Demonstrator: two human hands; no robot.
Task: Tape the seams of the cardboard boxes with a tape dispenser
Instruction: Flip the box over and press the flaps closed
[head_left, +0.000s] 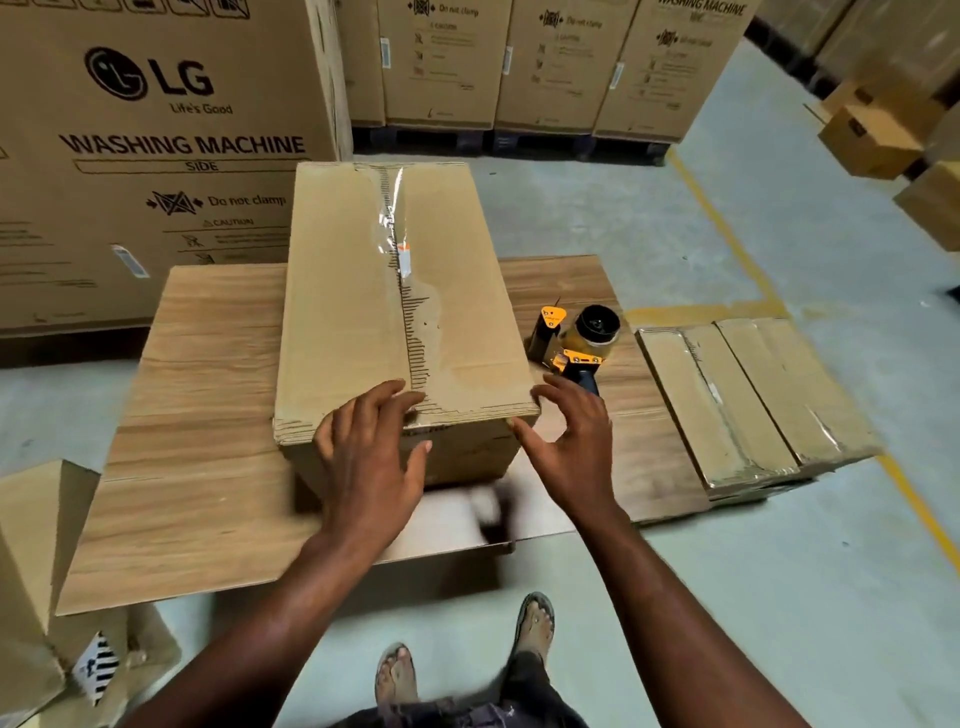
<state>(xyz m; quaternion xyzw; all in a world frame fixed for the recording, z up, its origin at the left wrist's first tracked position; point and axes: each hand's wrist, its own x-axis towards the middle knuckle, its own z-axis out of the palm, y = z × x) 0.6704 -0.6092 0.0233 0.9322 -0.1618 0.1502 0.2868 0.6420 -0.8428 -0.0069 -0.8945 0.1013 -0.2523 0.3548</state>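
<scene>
The cardboard box (353, 291) stands at frame centre on a wood-grain sheet (208, 389) laid on the floor. Clear tape (395, 208) lies along its top seam. The left hand (369, 457) rests on the near top edge of the box, fingers straight and spread, grasping nothing. The right hand (571, 452) is at the near right corner of the box, fingers released and spread; contact cannot be confirmed. The tape dispenser (576, 338) lies on the sheet just right of the box, unheld. 2 taped boxes (753, 395) lie at centre right. A washing machine carton (156, 156) fills the upper left
</scene>
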